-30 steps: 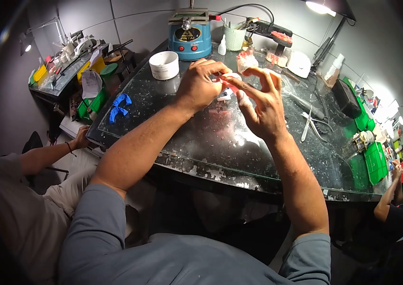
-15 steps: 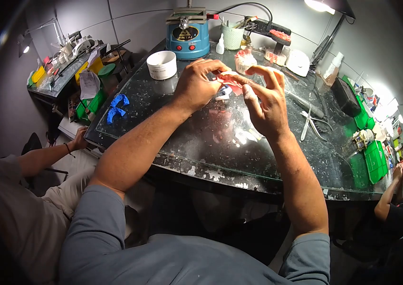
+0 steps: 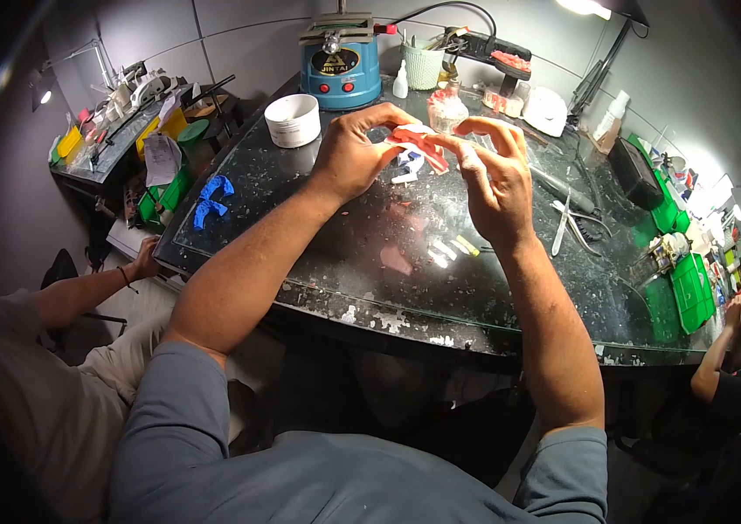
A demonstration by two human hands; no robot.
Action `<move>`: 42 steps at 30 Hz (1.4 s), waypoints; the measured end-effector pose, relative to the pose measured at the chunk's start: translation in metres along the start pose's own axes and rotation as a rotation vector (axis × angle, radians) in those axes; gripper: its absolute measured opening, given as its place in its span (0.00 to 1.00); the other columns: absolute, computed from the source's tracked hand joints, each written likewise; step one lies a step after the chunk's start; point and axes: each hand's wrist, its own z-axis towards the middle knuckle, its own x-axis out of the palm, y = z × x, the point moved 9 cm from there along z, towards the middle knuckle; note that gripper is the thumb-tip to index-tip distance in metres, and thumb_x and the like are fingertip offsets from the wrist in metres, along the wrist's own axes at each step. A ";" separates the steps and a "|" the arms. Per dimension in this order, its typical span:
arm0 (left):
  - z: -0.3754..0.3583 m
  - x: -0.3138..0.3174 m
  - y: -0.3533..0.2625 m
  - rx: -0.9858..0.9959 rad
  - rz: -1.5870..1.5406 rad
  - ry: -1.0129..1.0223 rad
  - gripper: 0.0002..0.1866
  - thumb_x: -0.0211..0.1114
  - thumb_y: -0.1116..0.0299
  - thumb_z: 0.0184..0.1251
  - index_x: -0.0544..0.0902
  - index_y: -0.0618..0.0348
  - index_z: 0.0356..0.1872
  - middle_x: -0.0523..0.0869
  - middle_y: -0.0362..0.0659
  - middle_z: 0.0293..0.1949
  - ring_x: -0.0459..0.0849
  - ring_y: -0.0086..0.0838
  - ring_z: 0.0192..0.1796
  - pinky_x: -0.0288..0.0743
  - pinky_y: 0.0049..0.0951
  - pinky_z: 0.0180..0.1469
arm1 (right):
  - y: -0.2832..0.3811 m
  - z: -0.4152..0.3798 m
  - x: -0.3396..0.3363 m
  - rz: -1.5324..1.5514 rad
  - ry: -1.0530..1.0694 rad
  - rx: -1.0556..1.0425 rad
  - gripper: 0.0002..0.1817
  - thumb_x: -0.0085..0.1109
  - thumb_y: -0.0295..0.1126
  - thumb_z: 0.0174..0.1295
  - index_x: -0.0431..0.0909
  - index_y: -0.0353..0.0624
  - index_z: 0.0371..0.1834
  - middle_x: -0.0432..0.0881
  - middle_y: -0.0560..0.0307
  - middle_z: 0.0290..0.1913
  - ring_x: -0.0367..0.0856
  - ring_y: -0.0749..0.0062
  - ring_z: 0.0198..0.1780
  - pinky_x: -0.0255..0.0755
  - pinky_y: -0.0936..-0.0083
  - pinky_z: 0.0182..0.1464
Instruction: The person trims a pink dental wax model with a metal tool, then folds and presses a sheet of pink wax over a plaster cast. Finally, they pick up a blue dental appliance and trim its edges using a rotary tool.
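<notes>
A thin pink sheet, bent and partly draped downward, is held up above the dark table. My left hand pinches its left side between thumb and fingers. At the sheet's right side is my right hand, fingers curled and fingertips pressed on its edge. Just under the sheet lie small white and blue pieces on the tabletop. A flat pink scrap and several small pale strips rest nearer the front edge.
Behind my hands stand a blue machine, a white tub and a green cup. Blue arch-shaped pieces lie left; pliers lie right. Co-workers sit at both sides, one with a hand by the table's left corner.
The pink sheet has turned and shows more of its surface between my hands. My right hand has shifted slightly right and down, and the pink scrap and pale strips show more clearly.
</notes>
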 end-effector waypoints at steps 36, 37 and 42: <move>-0.009 0.026 0.032 -0.459 -0.702 0.103 0.18 0.70 0.59 0.66 0.84 0.60 0.50 0.88 0.40 0.45 0.86 0.22 0.45 0.81 0.26 0.51 | -0.053 -0.017 0.034 0.835 -0.027 0.526 0.14 0.63 0.31 0.67 0.82 0.32 0.51 0.87 0.53 0.42 0.86 0.76 0.41 0.81 0.79 0.46; -0.010 0.026 0.033 -0.459 -0.702 0.103 0.18 0.70 0.59 0.66 0.84 0.60 0.50 0.88 0.40 0.45 0.86 0.22 0.45 0.81 0.26 0.51 | -0.053 -0.018 0.035 0.870 -0.038 0.537 0.13 0.61 0.31 0.68 0.82 0.32 0.50 0.87 0.53 0.42 0.86 0.76 0.41 0.81 0.79 0.45; -0.013 0.028 0.039 -0.512 -0.662 0.136 0.15 0.65 0.64 0.70 0.83 0.63 0.51 0.87 0.42 0.46 0.86 0.23 0.46 0.81 0.27 0.51 | -0.054 -0.020 0.038 0.893 -0.014 0.551 0.12 0.60 0.30 0.69 0.83 0.33 0.48 0.87 0.54 0.40 0.86 0.76 0.39 0.81 0.80 0.43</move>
